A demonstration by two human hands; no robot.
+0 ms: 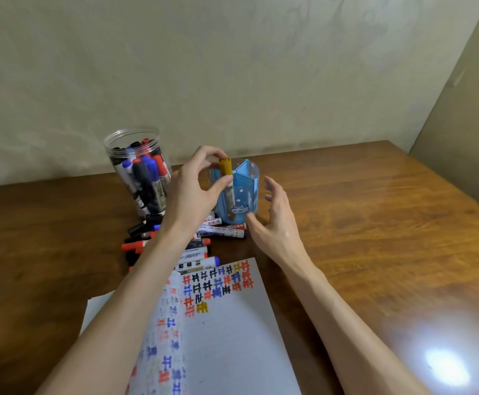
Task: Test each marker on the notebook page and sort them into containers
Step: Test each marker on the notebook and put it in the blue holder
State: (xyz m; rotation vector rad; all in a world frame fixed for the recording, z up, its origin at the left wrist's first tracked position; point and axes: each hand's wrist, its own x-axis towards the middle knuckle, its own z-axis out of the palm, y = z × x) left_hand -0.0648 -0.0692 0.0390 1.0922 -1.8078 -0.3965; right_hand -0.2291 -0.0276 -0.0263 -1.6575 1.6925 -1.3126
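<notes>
Wooden table, marked-up notebook page, clear jar of markers. Blue divided holder. Left hand pinches gold-capped marker upright, lower end inside holder. Right hand spread, empty, beside holder. Best: keep marker vertical, steady holder, then release.

Left hand pinching marker — right hand loose, fingers spread.

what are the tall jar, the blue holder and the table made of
Tall jar: likely clear glossy plastic; markers show through, rim is ridged. Blue holder: probably translucent tinted plastic; the gold-capped marker shows through its wall. Table: wood or wood-look veneer, semi-gloss; grain streaks, soft glare.
</notes>
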